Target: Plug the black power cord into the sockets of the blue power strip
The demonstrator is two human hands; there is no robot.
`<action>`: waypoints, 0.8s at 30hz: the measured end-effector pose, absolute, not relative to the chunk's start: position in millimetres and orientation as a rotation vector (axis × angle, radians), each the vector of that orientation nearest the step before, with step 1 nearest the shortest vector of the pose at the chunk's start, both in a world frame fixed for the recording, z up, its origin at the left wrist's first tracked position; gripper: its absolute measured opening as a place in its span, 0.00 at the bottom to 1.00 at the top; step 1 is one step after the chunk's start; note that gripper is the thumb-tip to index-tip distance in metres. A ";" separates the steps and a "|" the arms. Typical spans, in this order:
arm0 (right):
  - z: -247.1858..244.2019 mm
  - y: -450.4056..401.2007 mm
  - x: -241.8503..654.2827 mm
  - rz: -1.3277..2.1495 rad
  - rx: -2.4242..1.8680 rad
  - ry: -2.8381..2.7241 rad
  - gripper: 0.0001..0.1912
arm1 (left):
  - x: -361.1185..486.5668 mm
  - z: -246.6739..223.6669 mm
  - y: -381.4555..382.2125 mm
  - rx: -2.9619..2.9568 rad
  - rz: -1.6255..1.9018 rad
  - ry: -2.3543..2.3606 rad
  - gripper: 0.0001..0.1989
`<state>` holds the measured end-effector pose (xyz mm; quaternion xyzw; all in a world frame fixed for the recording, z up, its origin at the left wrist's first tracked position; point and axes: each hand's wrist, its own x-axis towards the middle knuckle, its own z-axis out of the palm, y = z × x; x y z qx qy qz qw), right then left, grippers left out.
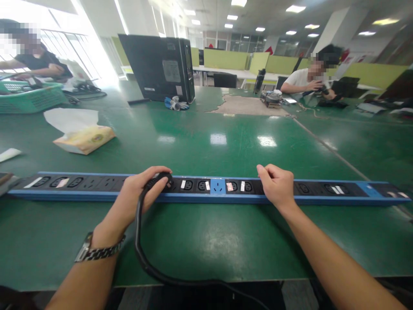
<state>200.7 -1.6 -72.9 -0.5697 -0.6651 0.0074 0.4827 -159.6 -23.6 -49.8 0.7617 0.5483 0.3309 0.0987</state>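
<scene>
A long blue-edged power strip [180, 198] with black socket panels lies across the green table in front of me. My left hand [138, 187], with a metal-band watch on its wrist, is closed around a black plug [164, 180] at the strip's sockets, left of the middle. I cannot tell whether the plug is in a socket. Its thick black cable [138, 241] loops down past the table's front edge. Over the right part of the strip, my right hand [278, 185] is closed in a fist, hiding some sockets. Whatever its fingers may hold is hidden. Small white stickers mark several sockets.
Behind the strip are a tissue pack [85, 140], a black computer case [161, 69] and crumpled gloves [177, 103]. A green basket [32, 101] stands at the left by a seated person [41, 60]. Another person [300, 84] sits at the far right, near a black bottle [259, 82].
</scene>
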 end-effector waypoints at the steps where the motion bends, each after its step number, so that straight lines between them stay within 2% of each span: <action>1: -73.1 -1.5 200.9 0.020 -1.387 -1.621 0.22 | -159.7 -50.8 -23.8 2.296 0.953 1.601 0.16; 17: -74.4 -3.0 200.7 0.014 -1.389 -1.634 0.22 | -149.7 -63.1 -29.7 2.632 0.955 1.456 0.20; 21: -72.7 -3.7 199.9 -0.017 -1.397 -1.649 0.22 | -152.0 -64.0 -32.0 2.538 0.943 1.540 0.24; 24: -71.1 -4.5 198.9 -0.034 -1.403 -1.655 0.22 | -154.6 -63.3 -32.8 2.420 1.003 1.576 0.21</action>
